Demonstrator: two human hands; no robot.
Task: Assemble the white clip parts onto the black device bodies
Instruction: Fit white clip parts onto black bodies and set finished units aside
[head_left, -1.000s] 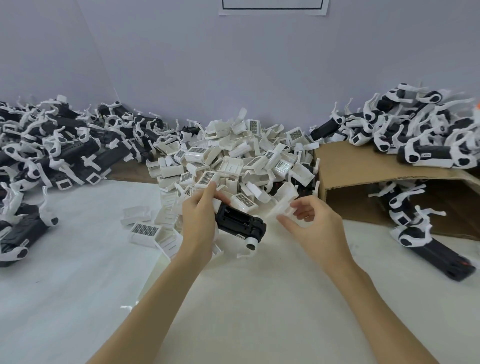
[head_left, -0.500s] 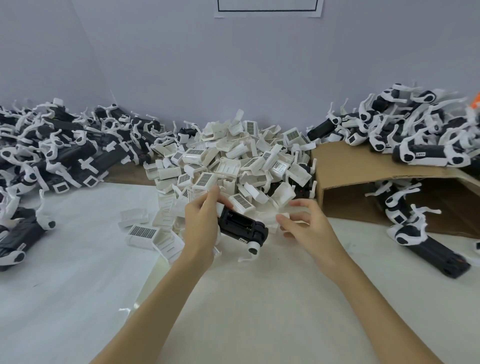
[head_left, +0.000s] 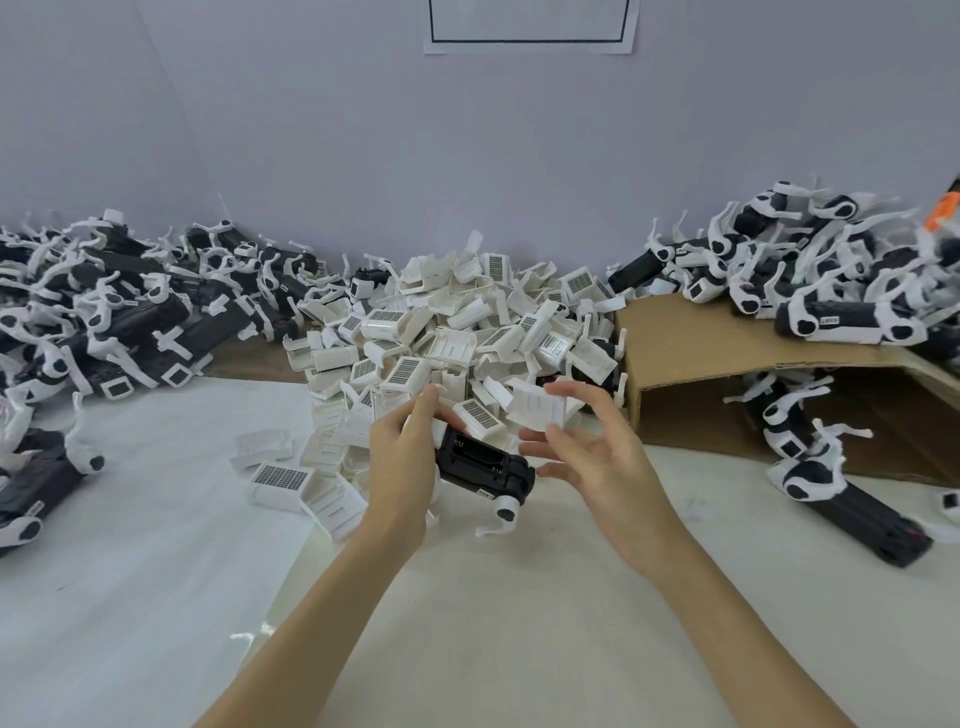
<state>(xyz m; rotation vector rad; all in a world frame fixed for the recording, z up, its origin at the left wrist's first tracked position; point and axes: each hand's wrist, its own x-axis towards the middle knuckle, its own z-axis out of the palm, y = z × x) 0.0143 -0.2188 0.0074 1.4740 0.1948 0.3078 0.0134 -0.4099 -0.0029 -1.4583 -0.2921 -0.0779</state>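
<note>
**Clip part lifted beside a black body at a crowded assembly table**

A white-covered table (head_left: 130, 597) runs back to a pale lilac wall (head_left: 363, 156), where a sheet of paper with a black-ruled frame (head_left: 530, 26) hangs at the top. A person's left hand (head_left: 402, 465) grips a black device body (head_left: 480, 462) over the middle of the table, fingers curled round its far end, its open compartment facing up and a white arm hanging from its near end. The right hand (head_left: 597, 457) pinches a white clip part (head_left: 540, 408) between thumb and fingertips, its other fingers spread loosely apart. Half a second before, that hand lay lower, at the foot of the heap; now the clip part is raised clear of it, just above and to the right of the black body, not touching it. The left hand has barely shifted.

Behind both hands a heap of loose white clip parts (head_left: 457, 332) crowds the table's far edge, some spilling toward the near left. Finished black-and-white devices lie piled along the far left (head_left: 119, 312), and more rest atop a brown cardboard box (head_left: 701, 343) at the far right (head_left: 831, 280), with several inside its open mouth. One device (head_left: 852, 504) lies alone near the right edge.
</note>
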